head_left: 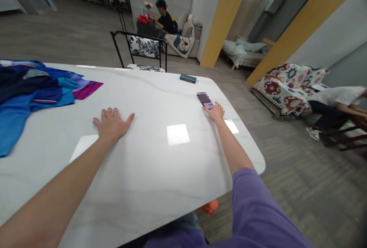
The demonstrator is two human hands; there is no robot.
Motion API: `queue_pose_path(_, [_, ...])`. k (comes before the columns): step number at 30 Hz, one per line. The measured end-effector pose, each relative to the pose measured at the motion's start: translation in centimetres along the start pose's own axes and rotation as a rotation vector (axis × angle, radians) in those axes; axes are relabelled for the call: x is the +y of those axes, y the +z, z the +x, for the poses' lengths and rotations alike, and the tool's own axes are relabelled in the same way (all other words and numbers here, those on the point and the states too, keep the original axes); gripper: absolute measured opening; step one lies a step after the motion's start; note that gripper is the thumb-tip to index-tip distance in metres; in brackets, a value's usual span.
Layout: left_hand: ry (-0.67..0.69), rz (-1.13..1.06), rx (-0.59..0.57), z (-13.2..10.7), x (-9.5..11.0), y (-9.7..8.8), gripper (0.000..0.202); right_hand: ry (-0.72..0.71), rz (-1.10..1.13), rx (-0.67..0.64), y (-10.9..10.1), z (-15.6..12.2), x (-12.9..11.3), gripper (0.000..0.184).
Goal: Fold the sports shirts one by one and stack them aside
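My left hand (109, 125) lies palm down on the white marble-look table (149, 179), its fingers and thumb spread, with nothing in it. Further right, my right hand (215, 112) has its thumb and fingers at either side of the near end of a smartphone (205, 99). The phone's screen faces up and is lit, with its far part blurred out. Whether the phone rests flat or is slightly raised, I cannot tell.
Blue, navy and striped clothes (43, 87) are heaped at the table's left. A dark power bank (188, 78) lies near the far edge, before a patterned chair (145, 47). One person (166, 20) sits behind, another (338, 101) at right.
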State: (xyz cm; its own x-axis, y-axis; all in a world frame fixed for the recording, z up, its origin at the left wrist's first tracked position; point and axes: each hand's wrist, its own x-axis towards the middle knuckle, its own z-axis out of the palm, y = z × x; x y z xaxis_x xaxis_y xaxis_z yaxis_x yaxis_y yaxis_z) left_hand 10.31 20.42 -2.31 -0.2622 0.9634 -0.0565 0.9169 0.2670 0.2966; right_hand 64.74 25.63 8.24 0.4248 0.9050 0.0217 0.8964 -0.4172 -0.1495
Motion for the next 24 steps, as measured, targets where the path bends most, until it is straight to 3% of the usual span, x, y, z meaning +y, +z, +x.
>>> queue_pose_path(3, [0.012,0.018,0.015,0.1,0.1,0.1,0.112,-0.032,-0.030,0.001,0.0,0.9,-0.7,0.094])
queue_pose_path(6, [0.020,0.025,0.031,0.0,0.1,0.0,0.109,-0.066,-0.064,-0.030,-0.4,-0.1,-0.7,0.096])
queue_pose_path(12, [0.006,0.030,0.042,-0.4,0.6,-0.5,0.110,-0.179,-0.156,-0.173,-1.7,-7.9,-1.0,0.110])
queue_pose_path(18, [0.018,-0.021,0.049,-0.8,1.0,-1.1,0.110,-0.328,-0.129,-0.351,-2.7,-16.7,-3.5,0.130])
queue_pose_path(21, [0.014,-0.055,0.034,-0.9,1.0,-1.2,0.111,-0.391,-0.073,-0.441,-3.1,-18.8,-4.1,0.140])
queue_pose_path(24, [0.013,-0.053,0.050,-1.0,0.9,-1.1,0.109,-0.434,0.038,-0.528,-3.8,-17.9,-3.0,0.138])
